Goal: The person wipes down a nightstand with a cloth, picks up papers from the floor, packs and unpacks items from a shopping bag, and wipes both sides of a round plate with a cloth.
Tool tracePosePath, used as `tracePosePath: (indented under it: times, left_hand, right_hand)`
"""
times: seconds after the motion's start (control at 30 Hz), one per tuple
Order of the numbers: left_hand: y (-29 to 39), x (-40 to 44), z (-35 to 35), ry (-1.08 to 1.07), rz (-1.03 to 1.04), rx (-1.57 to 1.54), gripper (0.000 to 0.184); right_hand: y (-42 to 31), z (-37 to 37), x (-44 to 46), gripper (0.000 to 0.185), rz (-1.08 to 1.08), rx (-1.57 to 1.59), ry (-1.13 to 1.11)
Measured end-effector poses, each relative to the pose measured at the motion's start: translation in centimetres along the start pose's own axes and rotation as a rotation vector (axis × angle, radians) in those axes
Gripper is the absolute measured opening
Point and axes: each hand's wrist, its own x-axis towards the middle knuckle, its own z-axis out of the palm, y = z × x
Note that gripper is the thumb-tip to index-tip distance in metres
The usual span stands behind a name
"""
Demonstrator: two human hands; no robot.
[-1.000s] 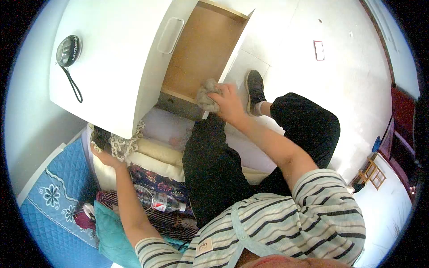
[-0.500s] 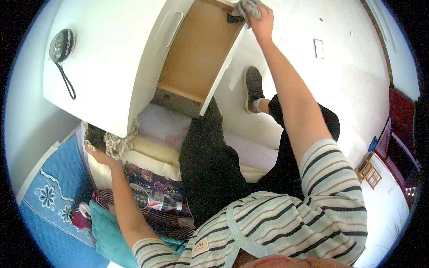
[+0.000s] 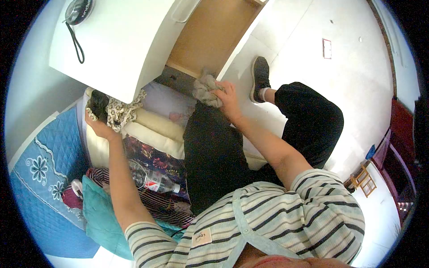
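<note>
My right hand (image 3: 229,100) is closed on a crumpled grey cloth (image 3: 207,91), at the near corner of an open drawer (image 3: 210,35) with a brown bottom. My left hand (image 3: 102,128) grips the edge of a bundle of patterned fabric (image 3: 121,112) with a dark part in it, just below the corner of the white cabinet (image 3: 111,49). Some of its fingers are hidden behind the fabric.
A round black object (image 3: 79,11) with a strap lies on the cabinet top. A plastic bottle (image 3: 161,182) rests on dark patterned cloth. Blue quilted bedding (image 3: 42,178) and teal fabric (image 3: 100,214) are at lower left. My shoe (image 3: 260,78) stands on the floor.
My right hand moved with the grey cloth from the near corner to the drawer's far end, then back to the near corner. My left hand kept its grip. The view shifted slightly.
</note>
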Motion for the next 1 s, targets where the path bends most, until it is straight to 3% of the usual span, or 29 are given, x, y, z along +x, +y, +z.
tracePosePath:
  times: [0.13, 0.2, 0.27, 0.3, 0.33, 0.4, 0.5, 0.57, 0.63, 0.67, 0.73, 0.83, 0.9, 0.93, 0.97, 1.0]
  left_hand:
    - [-0.2, 0.0, -0.1, 0.038, 0.214, 0.303, 0.035]
    - [0.1, -0.1, -0.2, 0.005, 0.072, 0.173, 0.038]
    - [0.6, -0.4, -0.2, 0.017, 0.074, 0.17, 0.039]
    - [0.9, -0.5, -0.2, 0.023, 0.076, 0.17, 0.039]
    - [1.0, -0.6, -0.2, 0.022, 0.079, 0.171, 0.039]
    - [1.2, -0.7, 0.0, 0.012, 0.008, -0.035, 0.038]
    - [0.6, -0.4, 0.1, 0.04, 0.04, 0.07, 0.035]
    - [-0.4, -0.4, -0.1, 0.017, 0.126, 0.049, 0.034]
    - [1.4, -0.6, 0.2, 0.023, 0.022, -0.096, 0.035]
    - [3.3, -1.5, 0.2, 0.036, -0.134, -0.145, 0.037]
    - [1.8, -1.0, 0.2, 0.021, -0.104, -0.202, 0.038]
    - [0.0, -0.4, 0.0, -0.012, -0.007, -0.213, 0.038]
    - [0.7, -0.9, 0.1, 0.007, 0.056, -0.042, 0.038]
    - [0.6, -0.8, 0.5, -0.002, -0.038, -0.273, 0.038]
    - [-1.1, -0.2, 0.0, -0.017, 0.161, -0.022, 0.038]
    - [-1.0, -0.3, -0.2, -0.02, 0.174, 0.005, 0.038]
  right_hand:
    - [2.4, -2.2, 1.5, 0.048, -0.135, 0.055, -0.137]
    - [4.0, -3.5, 2.7, 0.05, 0.078, 0.014, -0.085]
    - [6.9, -4.5, 4.4, 0.044, 0.177, -0.051, 0.249]
    - [7.7, -5.4, 5.8, 0.037, 0.409, 0.026, 0.408]
    - [11.3, -5.6, 6.5, 0.031, 0.477, 0.292, 0.528]
    - [8.2, -10.7, 8.9, 0.029, 0.666, 0.397, 0.641]
    - [9.4, -13.0, 9.6, 0.029, 0.603, 0.248, 0.469]
    - [9.0, -11.4, 10.0, 0.037, 0.633, 0.391, 0.388]
    - [7.4, -8.9, 10.8, 0.046, 0.747, 0.699, 0.355]
    - [7.1, -7.7, 11.4, 0.045, 0.814, 0.678, 0.373]
    - [6.6, -6.1, 12.4, 0.044, 0.892, 0.668, 0.395]
    - [5.9, -4.8, 14.3, 0.042, 0.789, 0.746, 0.316]
    - [6.1, -3.5, 16.4, 0.039, 0.677, 0.723, 0.256]
    - [6.6, -3.1, 17.3, 0.039, 0.676, 0.732, 0.27]
    - [7.0, -2.7, 18.1, 0.039, 0.592, 0.503, 0.108]
    - [7.3, -2.5, 18.6, 0.039, 0.505, 0.274, -0.05]
